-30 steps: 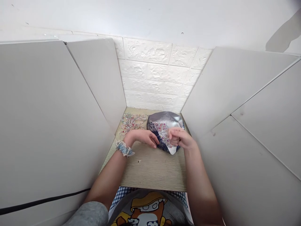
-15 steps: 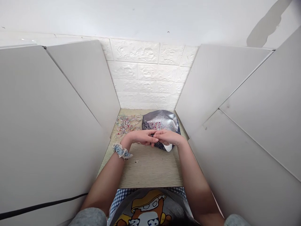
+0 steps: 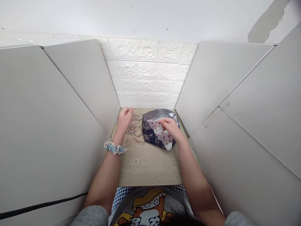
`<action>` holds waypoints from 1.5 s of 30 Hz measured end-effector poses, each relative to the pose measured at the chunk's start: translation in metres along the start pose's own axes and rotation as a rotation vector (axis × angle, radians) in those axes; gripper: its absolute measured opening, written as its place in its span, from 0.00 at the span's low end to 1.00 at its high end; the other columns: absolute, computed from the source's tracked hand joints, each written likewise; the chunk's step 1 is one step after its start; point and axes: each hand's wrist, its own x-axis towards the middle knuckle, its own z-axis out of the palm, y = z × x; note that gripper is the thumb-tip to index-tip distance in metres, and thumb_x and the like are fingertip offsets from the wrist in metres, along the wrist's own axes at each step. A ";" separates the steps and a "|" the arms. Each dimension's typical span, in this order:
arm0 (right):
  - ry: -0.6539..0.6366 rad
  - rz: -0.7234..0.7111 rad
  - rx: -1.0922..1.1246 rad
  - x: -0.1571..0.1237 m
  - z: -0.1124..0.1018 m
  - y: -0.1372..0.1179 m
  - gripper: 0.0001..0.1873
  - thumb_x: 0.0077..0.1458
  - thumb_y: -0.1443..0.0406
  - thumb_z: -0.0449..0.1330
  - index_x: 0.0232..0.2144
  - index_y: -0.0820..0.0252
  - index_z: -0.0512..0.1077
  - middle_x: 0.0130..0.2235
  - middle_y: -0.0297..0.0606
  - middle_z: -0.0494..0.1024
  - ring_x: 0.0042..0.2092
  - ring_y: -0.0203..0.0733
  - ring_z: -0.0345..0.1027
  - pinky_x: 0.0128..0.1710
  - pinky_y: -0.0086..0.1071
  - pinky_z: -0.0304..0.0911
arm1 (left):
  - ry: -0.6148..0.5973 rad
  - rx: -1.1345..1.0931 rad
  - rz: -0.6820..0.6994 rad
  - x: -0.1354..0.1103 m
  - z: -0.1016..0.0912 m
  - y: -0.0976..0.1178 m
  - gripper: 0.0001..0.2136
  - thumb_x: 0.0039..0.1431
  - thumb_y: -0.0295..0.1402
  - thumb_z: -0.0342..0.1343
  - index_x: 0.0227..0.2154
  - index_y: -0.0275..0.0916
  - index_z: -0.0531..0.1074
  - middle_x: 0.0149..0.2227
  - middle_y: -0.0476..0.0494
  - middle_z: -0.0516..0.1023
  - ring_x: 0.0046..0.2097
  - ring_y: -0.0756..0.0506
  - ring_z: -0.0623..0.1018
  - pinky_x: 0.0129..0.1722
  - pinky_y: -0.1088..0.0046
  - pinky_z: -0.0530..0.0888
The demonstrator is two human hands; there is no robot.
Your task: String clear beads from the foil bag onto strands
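My left hand (image 3: 125,121) hangs with loosely curled fingers over tangled strands of clear and pink beads (image 3: 135,128) at the far left of the wood-grain board (image 3: 150,169), and the hand hides part of them. My right hand (image 3: 171,128) rests on a heap of pink, red and white beads (image 3: 158,130) inside a crumpled silver and navy foil bag (image 3: 155,135). Its fingertips press into the heap and are partly hidden. A pale blue scrunchie (image 3: 114,148) circles my left wrist.
White panels (image 3: 70,125) stand along both sides of the board, and a white brick-textured wall (image 3: 143,72) closes the back. A small speck (image 3: 136,160) lies on the board. A black cable (image 3: 42,205) crosses the lower left panel.
My hands have come apart. The left moved forward and left to the bead strands, and the right moved onto the beads in the bag, which now show more.
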 end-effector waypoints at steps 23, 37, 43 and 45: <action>0.124 -0.423 -0.579 -0.013 0.027 -0.005 0.12 0.51 0.64 0.48 0.28 0.56 0.71 0.29 0.35 0.74 0.31 0.37 0.64 0.31 0.30 0.54 | -0.514 0.326 0.245 -0.027 0.041 0.005 0.18 0.51 0.44 0.43 0.33 0.38 0.71 0.25 0.49 0.71 0.27 0.51 0.67 0.28 0.77 0.62; 0.360 -0.407 -0.384 -0.009 0.013 -0.008 0.12 0.51 0.60 0.49 0.29 0.56 0.72 0.32 0.36 0.74 0.35 0.38 0.65 0.34 0.31 0.58 | -0.228 0.428 0.248 -0.014 0.016 0.003 0.16 0.49 0.43 0.46 0.25 0.36 0.72 0.15 0.52 0.63 0.21 0.54 0.61 0.22 0.78 0.57; 0.219 -0.447 -0.487 -0.010 0.015 -0.008 0.11 0.50 0.60 0.51 0.30 0.54 0.73 0.33 0.35 0.73 0.34 0.36 0.65 0.35 0.30 0.59 | -0.532 0.323 0.226 -0.019 0.023 0.006 0.18 0.49 0.44 0.46 0.34 0.37 0.71 0.34 0.44 0.71 0.33 0.49 0.69 0.32 0.74 0.66; 0.130 -0.459 -0.582 -0.012 0.020 -0.008 0.11 0.51 0.62 0.50 0.32 0.54 0.73 0.34 0.36 0.73 0.35 0.37 0.65 0.36 0.30 0.58 | -0.478 0.306 0.307 -0.023 0.027 0.009 0.20 0.49 0.44 0.47 0.43 0.40 0.66 0.48 0.41 0.63 0.43 0.46 0.68 0.41 0.71 0.66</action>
